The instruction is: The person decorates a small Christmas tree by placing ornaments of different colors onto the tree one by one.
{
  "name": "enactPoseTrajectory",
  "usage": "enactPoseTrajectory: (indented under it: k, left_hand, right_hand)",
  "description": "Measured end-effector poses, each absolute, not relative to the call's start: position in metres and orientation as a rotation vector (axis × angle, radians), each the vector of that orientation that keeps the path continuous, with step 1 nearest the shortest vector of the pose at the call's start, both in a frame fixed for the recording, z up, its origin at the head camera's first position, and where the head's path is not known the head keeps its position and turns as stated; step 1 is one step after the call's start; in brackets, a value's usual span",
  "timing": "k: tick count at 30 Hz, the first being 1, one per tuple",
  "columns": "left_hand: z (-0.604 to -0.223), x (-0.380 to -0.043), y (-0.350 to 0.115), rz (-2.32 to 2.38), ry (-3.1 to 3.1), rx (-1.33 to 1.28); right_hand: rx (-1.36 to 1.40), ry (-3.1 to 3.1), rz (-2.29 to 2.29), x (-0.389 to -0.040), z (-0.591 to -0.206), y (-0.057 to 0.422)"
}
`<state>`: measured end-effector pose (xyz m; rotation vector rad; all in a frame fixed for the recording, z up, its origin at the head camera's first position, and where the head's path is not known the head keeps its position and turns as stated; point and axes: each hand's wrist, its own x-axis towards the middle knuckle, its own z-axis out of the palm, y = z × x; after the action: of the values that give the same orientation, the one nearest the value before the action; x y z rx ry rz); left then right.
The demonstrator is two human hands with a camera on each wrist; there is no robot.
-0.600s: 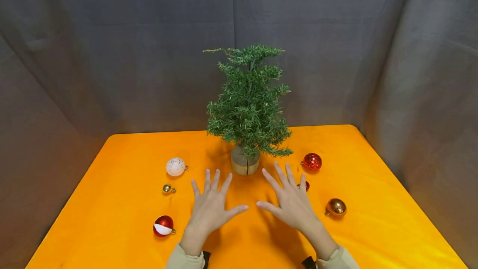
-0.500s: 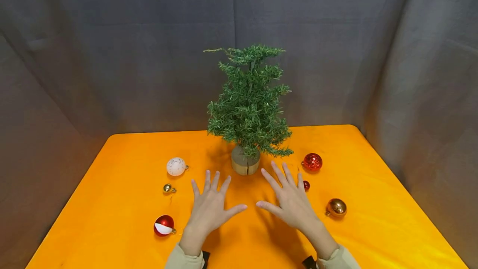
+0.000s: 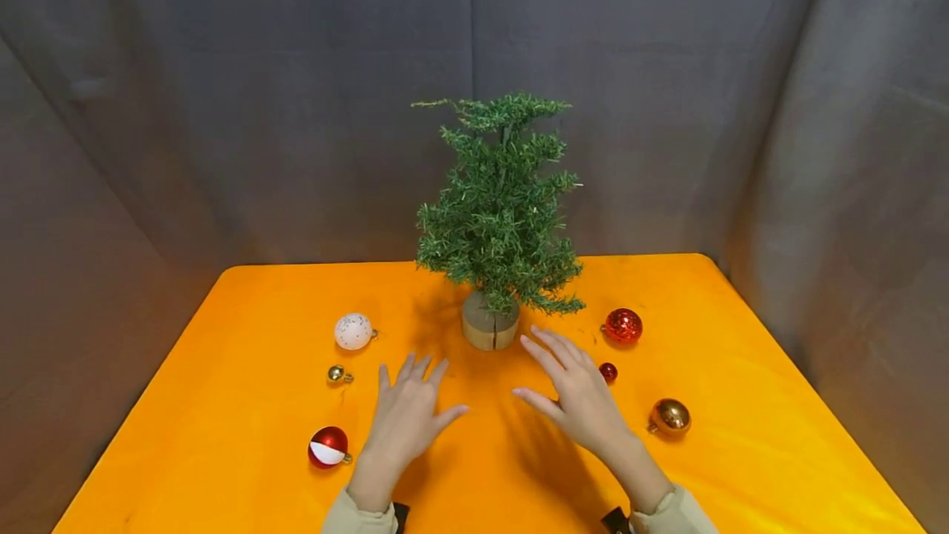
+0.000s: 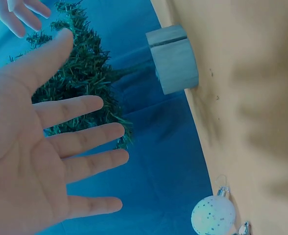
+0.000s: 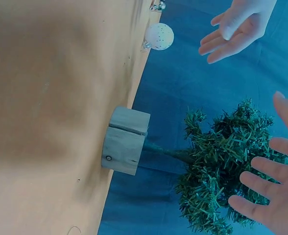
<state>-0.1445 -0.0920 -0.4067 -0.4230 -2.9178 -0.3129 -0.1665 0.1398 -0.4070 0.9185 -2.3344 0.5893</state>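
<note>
A small artificial Christmas tree [image 3: 504, 213] stands upright on a round wooden base [image 3: 489, 328] at the middle of the table. In front of it my left hand [image 3: 404, 419] hovers palm down with fingers spread, holding nothing. The left wrist view shows that palm bare. My right hand [image 3: 586, 402] hangs over the cloth on the other side, fingers slightly bent and thumb apart, also without anything in it. Beside the left hand lie a white speckled bauble [image 3: 352, 331], a small gold bauble [image 3: 336, 374] and a red-and-white bauble [image 3: 329, 447]. A small red bauble [image 3: 609, 372] lies right by the right hand.
Farther right on the orange tablecloth [image 3: 252, 402] are a red glitter bauble [image 3: 624, 326] and a shiny copper-gold bauble [image 3: 670, 417]. Grey curtains [image 3: 296, 105] hang behind the table and along both sides.
The left hand has drawn back slightly toward the left, its fingers less spread. On the right hand the fingers have come closer together. The head view has shifted a little; tree and baubles stay put.
</note>
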Motion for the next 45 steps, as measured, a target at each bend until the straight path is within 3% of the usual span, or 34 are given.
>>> enactPoseTrajectory:
  k: [34, 45]
  left_hand:
    - [-0.411, -0.132, -0.143, -0.544, -2.742, -0.39]
    - [-0.414, -0.124, -0.167, -0.763, -2.771, -0.274]
  right_hand:
    - [1.061, -2.059, 0.802, -0.194, -0.38, 0.119]
    - [1.114, -1.98, 0.786, -0.206, -0.369, 0.108]
